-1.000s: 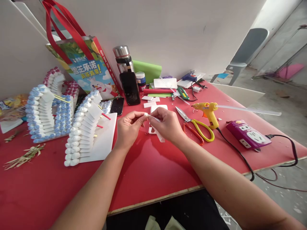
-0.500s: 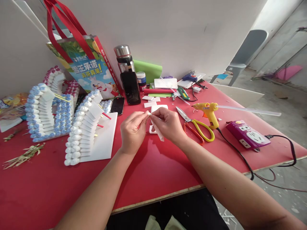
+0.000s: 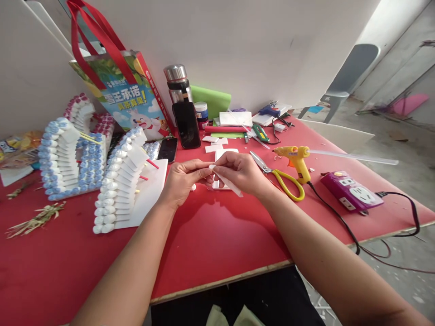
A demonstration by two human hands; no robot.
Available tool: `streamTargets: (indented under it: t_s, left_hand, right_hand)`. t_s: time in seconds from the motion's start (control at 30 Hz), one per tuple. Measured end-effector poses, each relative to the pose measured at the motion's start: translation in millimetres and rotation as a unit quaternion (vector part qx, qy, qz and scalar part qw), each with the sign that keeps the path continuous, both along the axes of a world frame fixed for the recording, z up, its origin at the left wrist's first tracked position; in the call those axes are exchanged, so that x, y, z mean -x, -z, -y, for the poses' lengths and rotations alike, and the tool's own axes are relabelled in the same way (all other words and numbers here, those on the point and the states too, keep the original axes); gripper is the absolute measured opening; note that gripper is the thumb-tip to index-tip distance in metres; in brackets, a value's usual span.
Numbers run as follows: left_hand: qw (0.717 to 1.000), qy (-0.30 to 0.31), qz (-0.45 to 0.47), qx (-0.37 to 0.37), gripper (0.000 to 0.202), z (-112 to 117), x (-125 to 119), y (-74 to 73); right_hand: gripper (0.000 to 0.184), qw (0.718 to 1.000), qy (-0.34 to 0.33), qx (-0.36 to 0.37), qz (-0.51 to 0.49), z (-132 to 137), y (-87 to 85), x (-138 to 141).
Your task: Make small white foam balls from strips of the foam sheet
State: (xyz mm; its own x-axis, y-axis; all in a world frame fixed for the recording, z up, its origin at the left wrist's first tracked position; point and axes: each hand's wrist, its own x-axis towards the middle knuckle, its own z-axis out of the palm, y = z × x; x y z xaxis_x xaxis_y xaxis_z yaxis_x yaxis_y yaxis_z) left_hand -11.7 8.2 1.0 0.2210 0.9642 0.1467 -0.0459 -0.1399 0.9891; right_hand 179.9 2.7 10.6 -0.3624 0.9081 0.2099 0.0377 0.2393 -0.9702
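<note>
A thin white paper strip (image 3: pixel 232 183) stretches between my fingers above the red table, its loose end hanging down to the right. Its upper end, rolled or folded small, sits at my fingertips. My right hand (image 3: pixel 240 173) is closed, pinching the strip between thumb and forefinger. My left hand (image 3: pixel 186 177) is closed too, thumb and forefinger together at the strip's upper end; its other fingers are partly hidden. Behind and below my hands lie white pieces (image 3: pixel 227 151). To the left stands a white foam model (image 3: pixel 131 181) edged with rounded white puffs.
Scissors (image 3: pixel 288 184) lie right of my hands, beside a yellow glue gun (image 3: pixel 299 160) and a purple power strip (image 3: pixel 351 190). At the back stand a phone (image 3: pixel 186 124), a steel flask (image 3: pixel 176 74) and a printed bag (image 3: pixel 127 97). A blue-and-white model (image 3: pixel 57 158) stands left.
My fingers have shifted along the white strip, and its hanging end has swung right. The left hand has flattened, with its fingers pointing right. The view has moved slightly.
</note>
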Motion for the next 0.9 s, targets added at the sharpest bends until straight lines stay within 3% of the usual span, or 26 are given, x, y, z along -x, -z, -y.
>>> streamTargets:
  t_s: [0.3, 0.5, 0.57, 0.67, 0.77, 0.83, 0.9]
  left_hand:
    - [0.993, -0.074, -0.057, -0.068, 0.016, 7, -10, -5.2]
    - [0.981, -0.105, -0.119, -0.109, 0.016, 12, -15, -3.5]
    - [0.976, -0.116, -0.136, -0.126, 0.017, 12, -16, -2.3]
    - [0.98, -0.122, -0.112, -0.107, 0.019, 10, -15, -0.2]
    - [0.989, -0.112, -0.068, -0.073, 0.022, 7, -12, 1.1]
    - [0.99, -0.106, -0.057, -0.067, 0.022, 6, -10, 1.1]
    - [0.99, -0.104, -0.06, -0.069, 0.023, 5, -8, 0.5]
  right_hand:
    - [0.019, 0.999, 0.033, 0.021, -0.001, -4, 4.5, 3]
    - [0.017, 0.997, 0.053, -0.047, 0.026, 3, 4.3, 6]
    - [0.018, 0.997, 0.065, -0.04, 0.013, 4, 2.0, 8]
    - [0.026, 0.992, 0.028, 0.098, -0.079, -1, -3.0, 6]
    - [0.039, 0.939, -0.073, 0.287, -0.174, -10, -5.5, 0]
    - [0.042, 0.903, -0.139, 0.352, -0.203, -14, -5.2, -4]
    - [0.039, 0.89, -0.17, 0.365, -0.212, -15, -4.4, -5]
